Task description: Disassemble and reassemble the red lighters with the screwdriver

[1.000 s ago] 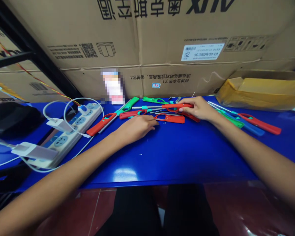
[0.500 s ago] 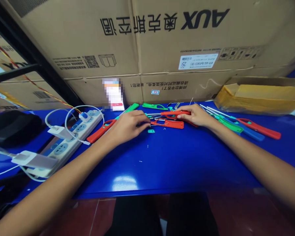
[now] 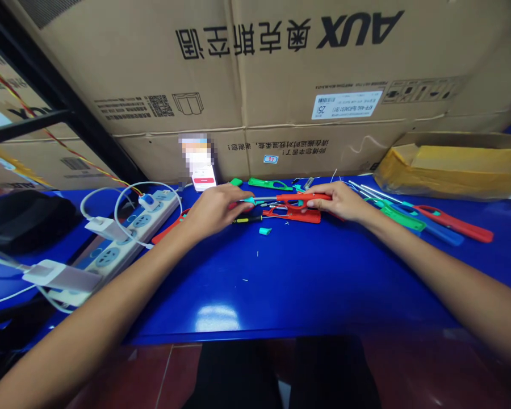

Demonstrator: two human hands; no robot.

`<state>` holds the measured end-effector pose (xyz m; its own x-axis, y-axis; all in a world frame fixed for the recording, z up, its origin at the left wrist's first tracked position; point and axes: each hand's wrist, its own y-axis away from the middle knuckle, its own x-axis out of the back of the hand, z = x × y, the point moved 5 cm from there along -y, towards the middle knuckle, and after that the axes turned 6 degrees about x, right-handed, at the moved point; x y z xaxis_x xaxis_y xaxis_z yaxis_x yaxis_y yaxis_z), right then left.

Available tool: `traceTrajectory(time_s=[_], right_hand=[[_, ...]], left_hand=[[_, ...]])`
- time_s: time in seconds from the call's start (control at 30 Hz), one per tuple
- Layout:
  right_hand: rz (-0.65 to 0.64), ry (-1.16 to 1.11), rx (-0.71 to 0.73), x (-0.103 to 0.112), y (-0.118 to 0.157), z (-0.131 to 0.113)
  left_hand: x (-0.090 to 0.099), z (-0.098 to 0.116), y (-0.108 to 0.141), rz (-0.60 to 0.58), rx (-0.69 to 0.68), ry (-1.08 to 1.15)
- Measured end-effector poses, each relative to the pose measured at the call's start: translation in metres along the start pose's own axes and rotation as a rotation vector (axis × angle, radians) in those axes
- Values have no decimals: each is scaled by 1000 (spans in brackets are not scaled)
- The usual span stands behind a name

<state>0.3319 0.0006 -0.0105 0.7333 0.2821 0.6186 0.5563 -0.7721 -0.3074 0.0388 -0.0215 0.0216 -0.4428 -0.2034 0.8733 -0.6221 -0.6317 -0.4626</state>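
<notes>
My right hand is wrapped round the handle of a red long-necked lighter, whose metal tube points left. At the tube's far end, the fingers of my left hand are pinched together; their tips are partly hidden. A small teal part shows beside those fingertips. Just below lies a yellow-and-black screwdriver, partly under my left hand. A red lighter casing rests on the blue table in front of the held lighter. Closer to me sits a loose teal piece.
Behind are a green casing and small metal parts. More lighters, green, blue and red, lie to the right. A power strip with cables and a phone stand left. A cardboard tray is at back right.
My left hand has shifted slightly left and up, to the held lighter's tube end. The yellow-and-black screwdriver now shows on the table below it. My right hand keeps its hold.
</notes>
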Motion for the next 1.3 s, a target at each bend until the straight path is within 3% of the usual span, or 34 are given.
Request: traceTrajectory(time_s=[0.13,0.27,0.53,0.73,1.0,1.3], right_hand=[[-111,-81,5,-20,0,-11],[-105,-60,21,-25,0,-22],[-110,-54,-17,-22,1,-34],[-177,-113,-54,-30,2,-33],[-156,-155,-115,-33,4,-37],[-110,-251,-144,-39,4,-44]], left_hand=[[-10,19,2,-29,-63,-38],[-11,29,4,37,-52,-102],[-9,31,8,119,-29,-64],[-14,34,9,52,-77,-73],[-15,40,11,91,-97,-91],[-3,52,9,138,-107,-193]])
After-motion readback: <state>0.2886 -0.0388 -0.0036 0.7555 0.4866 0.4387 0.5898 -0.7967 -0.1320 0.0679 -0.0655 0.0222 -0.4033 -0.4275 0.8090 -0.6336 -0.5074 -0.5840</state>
